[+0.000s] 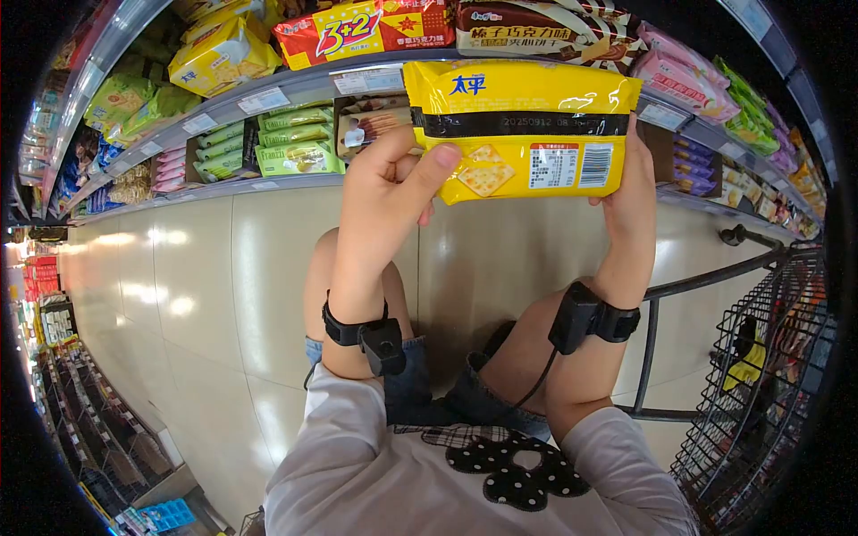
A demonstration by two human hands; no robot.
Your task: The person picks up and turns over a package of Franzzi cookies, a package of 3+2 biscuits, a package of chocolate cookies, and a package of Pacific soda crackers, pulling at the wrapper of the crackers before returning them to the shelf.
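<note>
A yellow packet of crackers [523,129] is held up level in front of the shelves, its printed back turned towards me. Across it runs a black band with a stamped date; a cracker picture, a small table of print and a barcode lie below. My left hand [393,174] grips the left end, thumb on the front and fingers curled behind. At the right end, my right hand [628,174] holds the packet's edge, its fingers mostly hidden behind it. Each forearm wears a black strap with a small box.
Packaged biscuits fill the shelf [344,67] ahead, among them a red 3+2 pack [362,34] and a brown box [545,31]. Green packs [295,143] stand on the lower shelf. A black wire cart [760,375] is at my right, above the tiled floor [197,295].
</note>
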